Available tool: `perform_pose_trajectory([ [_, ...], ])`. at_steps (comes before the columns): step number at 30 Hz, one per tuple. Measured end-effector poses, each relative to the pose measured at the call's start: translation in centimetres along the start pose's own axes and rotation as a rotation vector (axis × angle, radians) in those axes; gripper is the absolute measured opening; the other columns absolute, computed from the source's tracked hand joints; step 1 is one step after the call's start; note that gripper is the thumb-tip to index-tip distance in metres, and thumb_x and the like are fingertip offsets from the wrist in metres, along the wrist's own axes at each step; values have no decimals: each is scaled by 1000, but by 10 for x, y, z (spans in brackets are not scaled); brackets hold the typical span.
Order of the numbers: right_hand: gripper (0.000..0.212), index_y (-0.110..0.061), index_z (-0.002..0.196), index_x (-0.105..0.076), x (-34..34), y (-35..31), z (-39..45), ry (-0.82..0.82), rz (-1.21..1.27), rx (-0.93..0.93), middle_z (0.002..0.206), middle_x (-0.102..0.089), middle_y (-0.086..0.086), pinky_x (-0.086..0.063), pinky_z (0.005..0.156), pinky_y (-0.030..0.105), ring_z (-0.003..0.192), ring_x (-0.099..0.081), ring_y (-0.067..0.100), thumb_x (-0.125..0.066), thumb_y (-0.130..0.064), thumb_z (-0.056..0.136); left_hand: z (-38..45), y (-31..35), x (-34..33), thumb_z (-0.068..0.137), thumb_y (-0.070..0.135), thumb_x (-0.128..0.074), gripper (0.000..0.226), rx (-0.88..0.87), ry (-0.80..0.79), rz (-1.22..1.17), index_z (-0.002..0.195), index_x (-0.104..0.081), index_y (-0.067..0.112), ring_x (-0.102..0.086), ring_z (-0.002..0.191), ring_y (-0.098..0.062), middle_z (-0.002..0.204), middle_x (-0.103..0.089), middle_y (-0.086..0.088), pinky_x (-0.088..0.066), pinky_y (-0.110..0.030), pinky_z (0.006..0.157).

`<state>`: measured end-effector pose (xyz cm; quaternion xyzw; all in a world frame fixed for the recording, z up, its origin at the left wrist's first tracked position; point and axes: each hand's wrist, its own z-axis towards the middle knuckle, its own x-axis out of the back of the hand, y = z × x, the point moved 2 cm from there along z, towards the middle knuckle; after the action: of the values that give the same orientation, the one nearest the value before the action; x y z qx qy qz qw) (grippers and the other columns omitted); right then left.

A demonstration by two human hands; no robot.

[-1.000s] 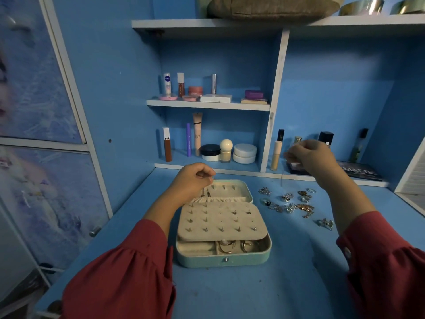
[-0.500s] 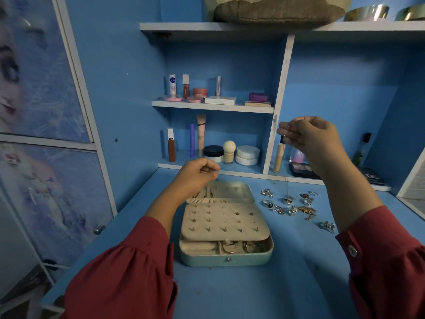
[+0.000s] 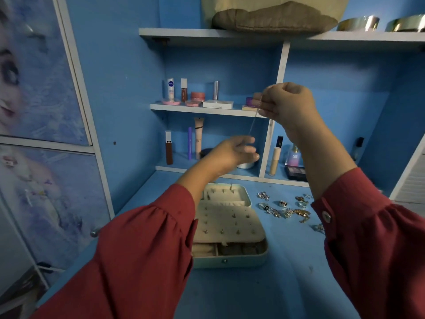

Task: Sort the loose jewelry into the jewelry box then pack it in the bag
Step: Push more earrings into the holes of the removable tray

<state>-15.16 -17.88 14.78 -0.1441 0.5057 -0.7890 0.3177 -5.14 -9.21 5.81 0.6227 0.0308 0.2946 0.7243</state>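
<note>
A pale green jewelry box lies open on the blue desk, its cream stud panel folded over the lower tray. Loose rings and brooches lie scattered to its right. My right hand is raised high in front of the shelves and pinches the top of a thin chain that hangs down. My left hand is lifted below it, fingers loosely curled at the chain's lower end; the chain is too fine to tell whether the fingers grip it.
Cosmetic tubes, jars and a palette fill the shelves behind. A beige bag sits on the top shelf beside two metal bowls. A printed cupboard door stands at the left.
Both hands have risen: the right from desk height to the upper shelf, drawing the chain up, and the left from over the box lid toward the chain's lower end.
</note>
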Motion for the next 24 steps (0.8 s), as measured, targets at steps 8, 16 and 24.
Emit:
perform_pose_trajectory([
  [8, 7, -6, 90, -55, -14, 4, -3, -28, -15, -19, 95, -71, 13, -58, 70, 25, 85, -72, 22, -49, -7, 93, -14, -33, 0, 94, 15, -56, 19, 129, -84, 207, 101, -67, 2, -68, 79, -11, 89, -72, 0, -53, -26, 72],
  [16, 9, -7, 89, -57, -23, 20, -8, -49, -88, -67, 90, -72, 9, -59, 69, 24, 79, -73, 16, -50, -9, 94, -22, -65, 24, 87, 4, -64, 10, 217, -36, 381, 90, -73, 8, -61, 63, -6, 78, -69, 4, -50, -17, 60],
  [24, 13, -10, 83, -55, -33, 50, -17, -106, -152, -131, 90, -72, 10, -57, 68, 25, 79, -71, 16, -49, -6, 94, -13, -76, 26, 85, 7, -66, 12, 163, 9, 678, 95, -68, 13, -60, 93, -13, 106, -67, -1, -46, -22, 82],
])
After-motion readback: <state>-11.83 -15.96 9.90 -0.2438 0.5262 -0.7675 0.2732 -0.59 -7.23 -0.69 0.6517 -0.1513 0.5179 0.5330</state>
